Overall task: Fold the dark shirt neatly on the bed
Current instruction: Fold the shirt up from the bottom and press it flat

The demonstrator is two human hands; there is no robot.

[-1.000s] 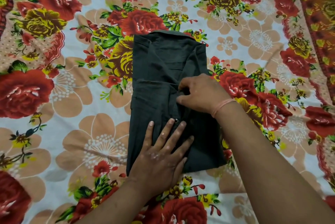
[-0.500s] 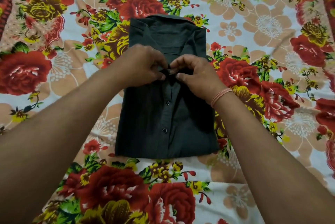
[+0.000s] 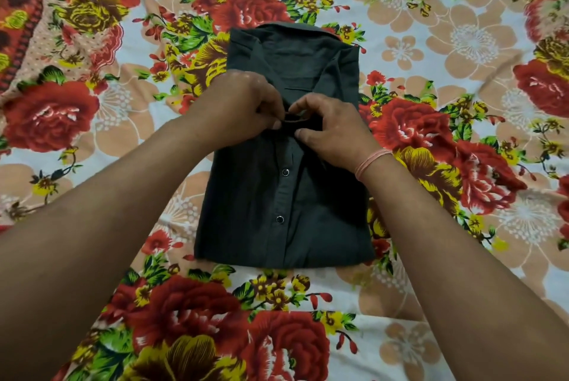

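Between both hands: placket fold of dark shirt (image 3: 277, 195), pinched by left hand (image 3: 237, 109) and right hand (image 3: 332, 128). Left was flat near hem a second ago. Shirt already folded on floral bedsheet (image 3: 92, 226); just tidying.

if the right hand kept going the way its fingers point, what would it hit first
The right hand points leftward across the dark shirt, and its fingertips already pinch the placket fabric. Going straight on, it would most likely meet the left hand, which pinches the same spot from the other side.
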